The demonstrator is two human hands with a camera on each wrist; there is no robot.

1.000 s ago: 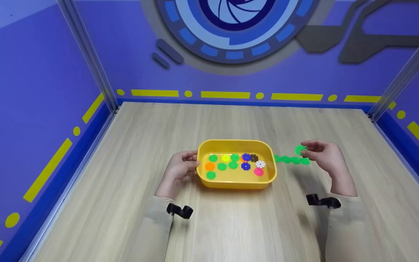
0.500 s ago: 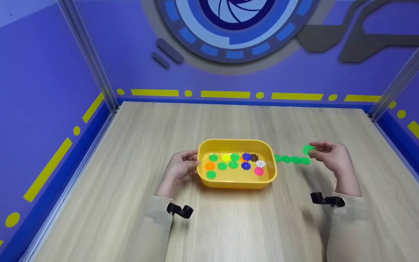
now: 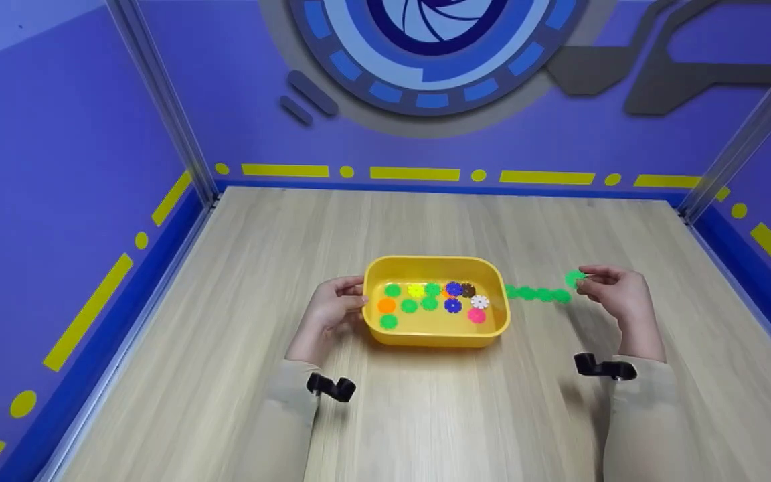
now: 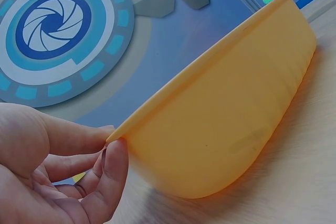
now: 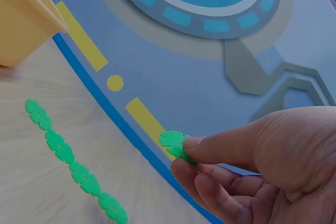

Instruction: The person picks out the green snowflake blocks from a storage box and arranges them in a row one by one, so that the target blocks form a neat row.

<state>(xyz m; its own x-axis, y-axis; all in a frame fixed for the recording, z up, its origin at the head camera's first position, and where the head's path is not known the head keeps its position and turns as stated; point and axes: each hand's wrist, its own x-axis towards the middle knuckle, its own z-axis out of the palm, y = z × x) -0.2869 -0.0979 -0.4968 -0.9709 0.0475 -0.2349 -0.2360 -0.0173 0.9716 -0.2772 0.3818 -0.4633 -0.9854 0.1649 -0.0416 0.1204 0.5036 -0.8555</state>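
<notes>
A yellow plastic tub (image 3: 436, 340) sits on the table, and my left hand (image 3: 326, 308) pinches its left rim between thumb and fingers. Inside lie several flower-shaped discs: green, orange, yellow, blue, brown, a white disc (image 3: 480, 302) and a pink disc (image 3: 476, 315). My right hand (image 3: 616, 294) pinches a green flower-shaped disc (image 5: 173, 139) between thumb and fingertips, held above the table. Just below and left of that hand, several green discs (image 5: 73, 161) lie in a row on the table, end to end, running out from the tub's right side.
The pale wood table (image 3: 278, 234) is enclosed by blue printed panels (image 3: 245, 120) at the back and both sides. Metal posts (image 3: 168, 100) stand at the back corners. A black wrist mount (image 3: 605, 366) sits on the right sleeve, another on the left.
My right hand has moved to the right with its green disc, away from the end of the row and slightly nearer me. The left hand and the tub have stayed put.
</notes>
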